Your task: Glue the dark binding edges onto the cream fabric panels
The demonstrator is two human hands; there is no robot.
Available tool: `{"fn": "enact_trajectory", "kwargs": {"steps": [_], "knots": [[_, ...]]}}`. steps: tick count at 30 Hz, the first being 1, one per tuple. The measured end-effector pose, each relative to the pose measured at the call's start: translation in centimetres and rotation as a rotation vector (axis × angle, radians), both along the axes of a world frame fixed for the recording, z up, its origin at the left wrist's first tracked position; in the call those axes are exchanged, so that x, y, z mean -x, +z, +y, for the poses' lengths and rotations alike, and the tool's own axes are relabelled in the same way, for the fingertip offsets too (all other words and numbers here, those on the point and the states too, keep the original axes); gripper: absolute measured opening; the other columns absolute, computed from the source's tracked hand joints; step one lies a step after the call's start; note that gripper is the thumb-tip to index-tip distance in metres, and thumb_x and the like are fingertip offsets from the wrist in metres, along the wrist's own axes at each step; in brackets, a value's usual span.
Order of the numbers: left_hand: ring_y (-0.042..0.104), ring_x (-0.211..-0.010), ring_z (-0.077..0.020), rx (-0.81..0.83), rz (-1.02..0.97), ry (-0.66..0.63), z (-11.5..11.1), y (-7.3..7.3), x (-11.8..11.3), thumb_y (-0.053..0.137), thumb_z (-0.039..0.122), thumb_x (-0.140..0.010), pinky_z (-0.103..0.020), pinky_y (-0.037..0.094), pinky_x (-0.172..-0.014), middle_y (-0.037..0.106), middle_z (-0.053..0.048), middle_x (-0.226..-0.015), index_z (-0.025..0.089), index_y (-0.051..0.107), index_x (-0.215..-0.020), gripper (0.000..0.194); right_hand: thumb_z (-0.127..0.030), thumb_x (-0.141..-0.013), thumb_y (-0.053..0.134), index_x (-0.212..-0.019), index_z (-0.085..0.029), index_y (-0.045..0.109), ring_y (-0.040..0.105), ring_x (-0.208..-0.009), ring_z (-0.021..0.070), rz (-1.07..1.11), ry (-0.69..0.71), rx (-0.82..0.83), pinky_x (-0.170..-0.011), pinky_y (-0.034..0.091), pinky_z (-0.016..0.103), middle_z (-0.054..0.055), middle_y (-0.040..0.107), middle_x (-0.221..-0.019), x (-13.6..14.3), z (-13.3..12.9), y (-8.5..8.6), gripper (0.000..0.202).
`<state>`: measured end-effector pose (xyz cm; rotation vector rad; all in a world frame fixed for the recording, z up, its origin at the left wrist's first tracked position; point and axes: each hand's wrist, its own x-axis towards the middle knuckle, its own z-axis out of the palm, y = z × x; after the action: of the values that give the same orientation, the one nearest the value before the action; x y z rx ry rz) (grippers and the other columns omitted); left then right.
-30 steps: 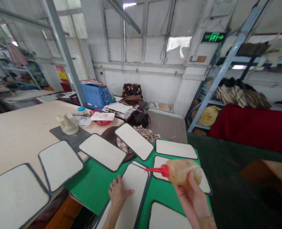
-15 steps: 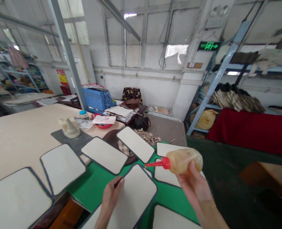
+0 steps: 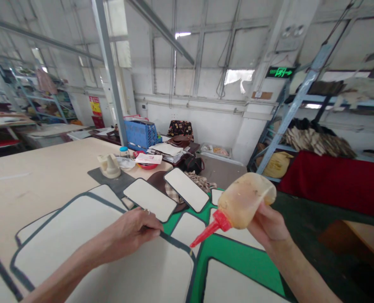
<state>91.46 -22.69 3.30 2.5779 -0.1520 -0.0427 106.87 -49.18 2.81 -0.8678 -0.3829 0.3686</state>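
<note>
My left hand is closed on the dark edge of a large white panel, which it holds tilted in front of me. My right hand grips a squeeze bottle of cloudy yellowish liquid, tipped so that its red nozzle points down and left. The nozzle tip is at the panel's dark border near the upper right corner, beside a small yellowish spot; whether it touches I cannot tell. Smaller dark-edged white panels lie around on the green surface.
A beige table stretches off to the left, with a cream-coloured holder on a dark mat. Behind are a blue basket, a red dish and papers. Blue metal shelving and a red cloth stand at right.
The bottle has tipped from nearly level to nozzle down, and its tip has come to the panel's border. My left hand has the panel raised and nearer. The view has shifted left.
</note>
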Motion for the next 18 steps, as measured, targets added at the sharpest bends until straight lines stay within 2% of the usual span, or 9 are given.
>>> {"fn": "enact_trajectory", "kwargs": {"steps": [3, 7, 12, 18], "knots": [[0.058, -0.069, -0.0147, 0.005, 0.042, -0.094, -0.1, 1.9, 1.0, 0.048, 0.02, -0.084, -0.022, 0.037, -0.064, 0.067, -0.002, -0.072, 0.018, 0.071, -0.075, 0.025, -0.034, -0.041, 0.091, -0.078, -0.03, 0.074, 0.07, -0.073, 0.0191, 0.014, 0.024, -0.002, -0.069, 0.058, 0.026, -0.002, 0.076, -0.078, 1.3, 0.9, 0.6, 0.041], [0.056, -0.067, -0.0133, 0.019, 0.12, -0.139, -0.2, 3.7, 2.4, 0.049, 0.019, -0.083, -0.021, 0.035, -0.061, 0.065, -0.001, -0.07, 0.015, 0.071, -0.073, 0.024, -0.032, -0.042, 0.091, -0.082, -0.03, 0.074, 0.07, -0.073, 0.0186, -0.012, 0.106, 0.009, -0.072, 0.058, 0.026, -0.003, 0.076, -0.08, 2.6, 1.8, 0.6, 0.043], [0.052, -0.065, -0.0121, 0.018, 0.174, -0.146, -0.3, 4.9, 3.9, 0.051, 0.019, -0.081, -0.021, 0.033, -0.059, 0.06, 0.0, -0.065, 0.014, 0.07, -0.071, 0.022, -0.033, -0.047, 0.089, -0.083, -0.028, 0.074, 0.07, -0.074, 0.0186, -0.082, 0.191, 0.044, -0.073, 0.057, 0.026, -0.003, 0.076, -0.079, 3.6, 2.4, 0.6, 0.039], [0.043, -0.058, -0.0105, 0.083, 0.217, -0.143, -0.3, 5.6, 5.3, 0.054, 0.02, -0.079, -0.021, 0.031, -0.056, 0.048, 0.003, -0.057, 0.014, 0.069, -0.064, 0.022, -0.031, -0.039, 0.09, -0.079, -0.027, 0.073, 0.069, -0.066, 0.0213, -0.077, 0.152, 0.065, -0.07, 0.056, 0.033, -0.001, 0.075, -0.074, 4.4, 2.8, 1.1, 0.043]]}}
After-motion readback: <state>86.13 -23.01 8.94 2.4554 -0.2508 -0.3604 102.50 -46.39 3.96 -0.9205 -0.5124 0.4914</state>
